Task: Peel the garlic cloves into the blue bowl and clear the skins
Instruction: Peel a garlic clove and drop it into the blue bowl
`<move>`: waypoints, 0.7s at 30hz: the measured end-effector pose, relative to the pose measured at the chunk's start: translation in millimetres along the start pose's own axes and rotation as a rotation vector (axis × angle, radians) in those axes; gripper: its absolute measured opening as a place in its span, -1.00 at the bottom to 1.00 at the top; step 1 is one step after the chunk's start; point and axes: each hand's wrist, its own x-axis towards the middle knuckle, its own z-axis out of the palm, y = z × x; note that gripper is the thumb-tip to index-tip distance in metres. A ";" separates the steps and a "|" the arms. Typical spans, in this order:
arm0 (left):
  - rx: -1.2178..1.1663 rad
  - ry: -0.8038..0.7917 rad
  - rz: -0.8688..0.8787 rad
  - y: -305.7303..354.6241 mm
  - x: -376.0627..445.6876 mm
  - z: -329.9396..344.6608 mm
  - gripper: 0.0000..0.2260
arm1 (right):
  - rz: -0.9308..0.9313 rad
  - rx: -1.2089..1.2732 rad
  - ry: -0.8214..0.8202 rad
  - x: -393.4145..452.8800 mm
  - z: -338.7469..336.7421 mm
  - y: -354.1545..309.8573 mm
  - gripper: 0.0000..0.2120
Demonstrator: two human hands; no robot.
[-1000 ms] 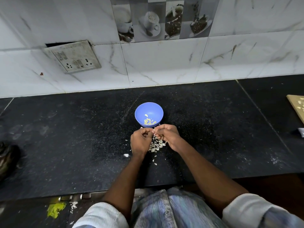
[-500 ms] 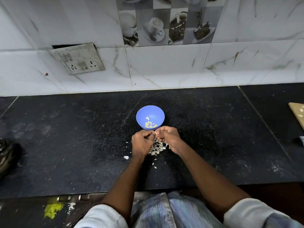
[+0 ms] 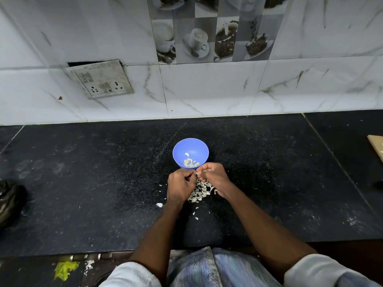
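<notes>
Both hands are working just near of the small round blue plastic bowl (image 3: 190, 151), which is sitting mid-counter on the black speckled stone countertop (image 3: 83, 183). The left hand (image 3: 180, 187) and right hand (image 3: 213, 177) are curling their fingers tightly, together pinching a small pale garlic clove (image 3: 197, 173). Peeled garlic pieces (image 3: 190, 162) are lying in the bowl; a heap of papery white skins (image 3: 200, 192) is lying beneath the hands.

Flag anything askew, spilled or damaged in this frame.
The switch plate on the tiled wall hangs crooked, with a dark gap above it. Garlic skins lie scattered on the counter under both hands, and a yellow-green smear marks the ledge below.
</notes>
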 end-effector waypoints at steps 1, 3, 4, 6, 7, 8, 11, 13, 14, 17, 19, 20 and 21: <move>0.003 0.012 0.003 -1.3 0.4 1.9 -0.78 | 0.003 -0.002 0.000 0.9 -0.5 0.6 -0.92; -0.017 0.030 0.002 -1.1 -0.9 4.3 -0.77 | 0.010 -0.002 -0.005 2.1 -0.9 1.4 -0.92; -0.029 0.033 -0.007 0.9 -2.1 4.7 -0.80 | 0.012 -0.001 -0.009 2.2 -1.1 1.8 -0.92; -0.055 0.040 -0.039 3.1 -4.3 7.0 -0.82 | 0.025 0.006 -0.012 2.1 -1.2 3.9 -0.91; -0.067 0.048 -0.059 3.1 -4.9 8.3 -0.79 | 0.034 0.018 -0.011 1.6 -0.9 5.1 -0.91; -0.080 0.056 -0.080 2.4 -5.9 10.5 -0.76 | 0.044 0.035 -0.011 0.8 -0.9 7.1 -0.90; -0.135 0.064 -0.144 0.9 -11.2 13.8 -0.82 | 0.065 0.093 -0.007 -1.8 -0.2 12.2 -0.88; -0.232 0.055 -0.223 2.4 -15.0 13.1 -0.88 | 0.076 0.122 -0.012 -4.2 1.4 14.0 -0.88; -0.277 0.053 -0.255 3.0 -16.0 12.6 -0.86 | 0.076 0.139 -0.017 -5.4 2.3 14.1 -0.88; -0.373 0.023 -0.307 4.8 -17.4 9.8 -0.83 | 0.061 0.183 -0.026 -10.3 6.1 12.6 -0.91; -0.389 0.012 -0.352 5.8 -14.8 6.8 -0.84 | 0.042 0.186 -0.025 -12.5 8.0 11.6 -0.89; -0.390 0.009 -0.373 4.0 -13.8 6.1 -0.84 | 0.031 0.179 -0.028 -14.0 8.6 11.6 -0.87; -0.385 0.004 -0.389 2.6 -12.4 4.0 -0.85 | 0.018 0.172 -0.030 -15.8 10.3 11.2 -0.85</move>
